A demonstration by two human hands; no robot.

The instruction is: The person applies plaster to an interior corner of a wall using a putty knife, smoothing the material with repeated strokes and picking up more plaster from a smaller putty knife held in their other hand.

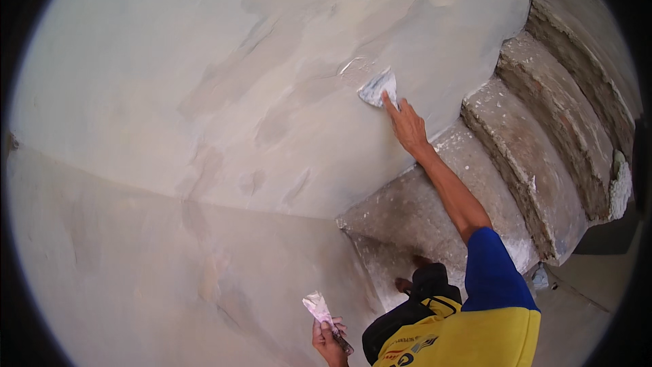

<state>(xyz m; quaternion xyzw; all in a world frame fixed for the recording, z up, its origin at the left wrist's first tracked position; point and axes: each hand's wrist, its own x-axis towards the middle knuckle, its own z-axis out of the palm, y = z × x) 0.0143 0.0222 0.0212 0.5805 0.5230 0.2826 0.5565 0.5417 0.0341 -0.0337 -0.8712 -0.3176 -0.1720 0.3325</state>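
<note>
My right hand (407, 126) grips a wide, putty-smeared scraper blade (374, 88) against the pale plastered wall (272, 54), with fingers laid along the blade and its handle hidden under them. Lower down, my left hand (329, 341) holds a narrower scraper (317, 305) upright, its blade coated in white and pinkish filler. The wall carries uneven beige and grey patches and smears around the wide blade.
Rough concrete steps (543, 129) with broken edges and white splatter climb along the right. My feet (404, 284) rest on a speckled landing (421, 211) below the wall. A second plastered wall (122, 251) meets the first in a corner at the lower left.
</note>
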